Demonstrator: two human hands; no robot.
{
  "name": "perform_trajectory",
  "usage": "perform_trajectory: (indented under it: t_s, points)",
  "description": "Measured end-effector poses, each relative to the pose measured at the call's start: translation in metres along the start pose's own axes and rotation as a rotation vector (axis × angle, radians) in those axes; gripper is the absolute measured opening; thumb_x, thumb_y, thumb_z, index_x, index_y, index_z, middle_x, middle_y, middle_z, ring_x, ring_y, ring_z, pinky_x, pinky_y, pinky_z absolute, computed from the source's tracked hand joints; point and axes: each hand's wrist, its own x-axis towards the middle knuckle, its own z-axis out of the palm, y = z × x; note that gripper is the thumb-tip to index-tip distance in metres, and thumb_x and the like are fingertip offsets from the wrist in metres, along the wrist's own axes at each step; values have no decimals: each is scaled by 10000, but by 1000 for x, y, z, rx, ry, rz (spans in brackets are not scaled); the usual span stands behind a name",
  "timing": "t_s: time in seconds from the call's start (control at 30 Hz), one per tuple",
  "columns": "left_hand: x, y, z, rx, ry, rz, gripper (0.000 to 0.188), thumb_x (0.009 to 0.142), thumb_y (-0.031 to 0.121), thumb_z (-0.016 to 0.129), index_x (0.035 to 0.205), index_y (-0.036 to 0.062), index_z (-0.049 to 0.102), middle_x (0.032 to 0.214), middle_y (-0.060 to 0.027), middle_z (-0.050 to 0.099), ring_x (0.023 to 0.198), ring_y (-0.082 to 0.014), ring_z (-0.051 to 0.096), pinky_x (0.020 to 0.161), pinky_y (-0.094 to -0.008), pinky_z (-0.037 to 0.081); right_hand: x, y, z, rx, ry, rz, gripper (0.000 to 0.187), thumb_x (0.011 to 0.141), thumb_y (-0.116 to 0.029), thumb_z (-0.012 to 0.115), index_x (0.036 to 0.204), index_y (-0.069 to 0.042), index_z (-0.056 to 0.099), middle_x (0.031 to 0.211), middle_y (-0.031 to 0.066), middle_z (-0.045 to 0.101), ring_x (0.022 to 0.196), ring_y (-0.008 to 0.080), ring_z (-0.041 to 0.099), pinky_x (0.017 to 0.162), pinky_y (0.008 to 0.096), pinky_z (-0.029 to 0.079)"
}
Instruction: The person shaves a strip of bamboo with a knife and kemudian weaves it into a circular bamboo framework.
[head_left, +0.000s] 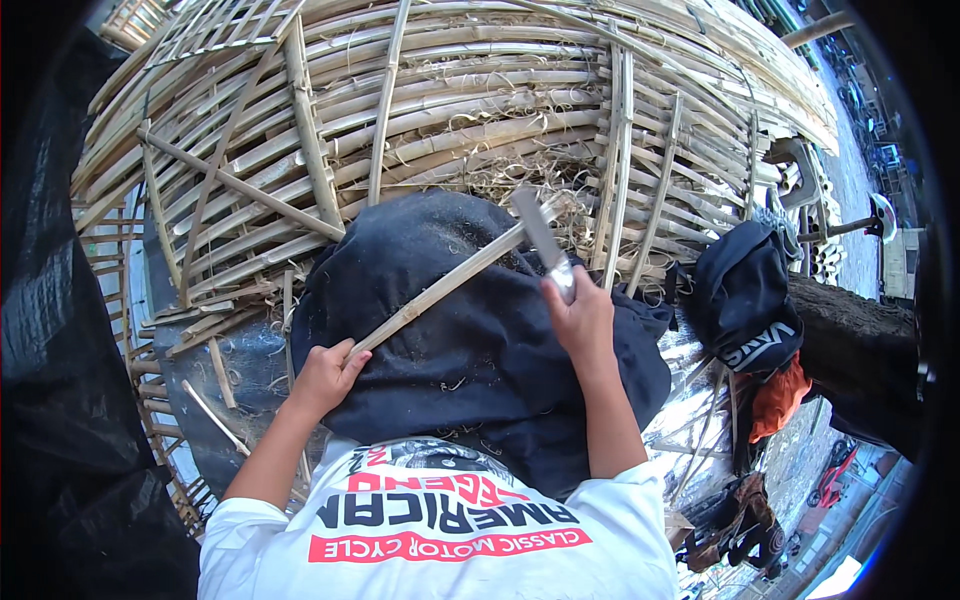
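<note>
My left hand (330, 380) is closed round the near end of a pale bamboo strip (440, 288), which slants up and to the right above my lap. In my right hand (582, 318) is a knife (540, 230) with a broad blade and a light-coloured handle. Its blade, slightly blurred, crosses the strip close to the far end and appears to touch it. Dark cloth (450, 370) covers my legs beneath both hands, with a few thin shavings on it. Curled bamboo shavings (500, 175) are heaped just beyond the cloth.
A slatted bamboo platform (460, 90) spreads out ahead, with loose poles lying across it. At the right hang a black bag (740, 290) and an orange cloth (780, 400). Black sheeting (80, 400) borders the left side. Cut bamboo pieces (215, 325) lie left of my lap.
</note>
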Motion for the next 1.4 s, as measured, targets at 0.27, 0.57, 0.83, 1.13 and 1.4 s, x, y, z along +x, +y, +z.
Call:
perform_trajectory:
  t_s: [0.27, 0.57, 0.83, 1.13, 1.4]
  points:
    - [6, -1, -6, -22, -49, -38, 437, 964, 335, 601, 724, -25, 536, 573, -234, 505, 557, -441, 531, 482, -409, 388, 26, 18, -13, 26, 107, 43, 455, 859, -457, 682, 888, -7, 621, 687, 217, 642, 682, 433, 639, 602, 484, 494]
    - [15, -23, -8, -140, -143, -1, 473, 962, 365, 597, 717, -35, 534, 515, -145, 388, 476, -168, 365, 482, -348, 348, 18, 23, -40, 38, 27, 31, 400, 820, -374, 736, 905, -4, 614, 681, 218, 636, 690, 431, 644, 601, 453, 497]
    - [44, -24, -23, -425, -494, -335, 609, 963, 460, 600, 526, 53, 484, 490, 38, 405, 468, -62, 339, 436, -276, 272, 3, 7, -9, -24, -77, -186, 572, 698, -581, 768, 777, -48, 578, 646, 166, 633, 631, 361, 653, 583, 441, 510]
    - [46, -12, -20, -332, -469, -303, 638, 984, 479, 552, 497, 79, 458, 470, 36, 413, 426, -67, 355, 421, -271, 276, 18, 35, 2, -131, 34, -169, 572, 711, -603, 742, 752, -59, 570, 622, 144, 615, 629, 362, 637, 564, 440, 489]
    - [50, 1, -22, -369, -472, -322, 665, 977, 513, 544, 483, 78, 452, 462, 27, 397, 419, -76, 353, 419, -273, 288, 33, 42, -6, -188, 150, -122, 565, 741, -596, 726, 744, -51, 577, 645, 163, 626, 642, 381, 641, 567, 450, 486]
